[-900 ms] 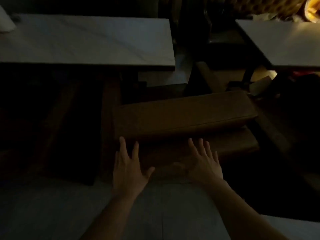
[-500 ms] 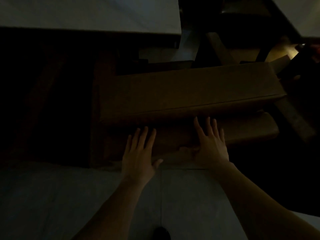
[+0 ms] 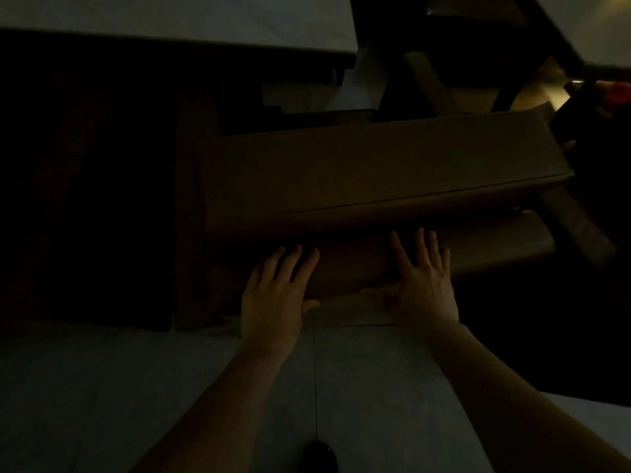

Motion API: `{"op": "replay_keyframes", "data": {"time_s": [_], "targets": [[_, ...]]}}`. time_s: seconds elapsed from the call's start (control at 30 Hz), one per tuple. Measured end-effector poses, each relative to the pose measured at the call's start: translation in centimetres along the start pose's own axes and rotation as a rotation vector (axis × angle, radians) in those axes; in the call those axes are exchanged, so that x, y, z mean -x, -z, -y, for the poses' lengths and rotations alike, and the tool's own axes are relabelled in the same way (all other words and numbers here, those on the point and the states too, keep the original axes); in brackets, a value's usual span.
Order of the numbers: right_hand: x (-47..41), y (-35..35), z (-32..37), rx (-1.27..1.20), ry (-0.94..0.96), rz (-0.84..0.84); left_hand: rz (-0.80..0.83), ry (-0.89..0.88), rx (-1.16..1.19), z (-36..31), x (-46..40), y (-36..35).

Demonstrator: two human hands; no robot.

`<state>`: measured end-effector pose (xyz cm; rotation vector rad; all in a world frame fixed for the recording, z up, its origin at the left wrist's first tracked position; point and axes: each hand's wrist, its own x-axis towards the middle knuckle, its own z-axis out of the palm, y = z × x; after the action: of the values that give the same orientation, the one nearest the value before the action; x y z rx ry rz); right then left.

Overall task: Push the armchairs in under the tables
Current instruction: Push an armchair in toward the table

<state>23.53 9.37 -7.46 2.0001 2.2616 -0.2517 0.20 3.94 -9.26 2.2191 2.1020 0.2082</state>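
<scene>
Armchair (image 3: 375,172) low in the middle of a very dim view, brown, seen from behind and above, its broad flat backrest top running left to right and tilted slightly up toward the right. Left hand (image 3: 273,298) flat against the lower rear panel of the chair, fingers (image 3: 290,264) straight, spread and pointing forward, thumb out to the right, nothing gripped. Right hand (image 3: 423,285) likewise flat on the same panel just to the right, fingers (image 3: 418,247) splayed and reaching up to the shadowed seam under the backrest, thumb stretched left toward the other hand, palm pressing rather than clasping. Both bare forearms coming up from the bottom edge, well apart at the elbows and closer at the wrists. Pale desk (image 3: 177,18) across the top left, its near edge beyond the chair and offset to the left, deep shadow beneath it. Second pale desk (image 3: 601,25) at the top right corner, dark legs below it. Grey tiled floor (image 3: 102,387) under the arms, one grout line running between them. Dark shoe tip (image 3: 319,455) at the bottom edge. Far side of the chair too dark to tell whether any part sits under the left desk
</scene>
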Motion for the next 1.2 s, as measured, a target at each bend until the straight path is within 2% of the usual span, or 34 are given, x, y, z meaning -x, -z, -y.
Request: {"op": "replay_keyframes", "data": {"time_s": [0.23,0.7,0.83,0.97,1.07,1.2], "targets": [[1.1,-0.1,1.8,-0.006,-0.030,0.018,0.030,-0.005,-0.011,1.5,0.6,0.4],[6.5,-3.3,10.0,-0.102,-0.043,-0.054,0.048,-0.021,-0.028,9.1,5.6,2.4],[6.8,-2.6,10.3,-0.084,-0.038,-0.016,0.059,-0.016,0.004,9.1,5.9,2.3],[6.7,-1.1,10.2,-0.004,-0.047,0.112,0.075,-0.019,0.077,8.6,6.5,2.7],[7.4,0.7,10.3,-0.064,-0.047,0.178,0.100,0.020,0.137,8.4,7.4,4.0],[9.8,3.2,11.0,-0.108,-0.033,0.178,0.080,0.052,0.148,8.3,8.7,6.9]]}}
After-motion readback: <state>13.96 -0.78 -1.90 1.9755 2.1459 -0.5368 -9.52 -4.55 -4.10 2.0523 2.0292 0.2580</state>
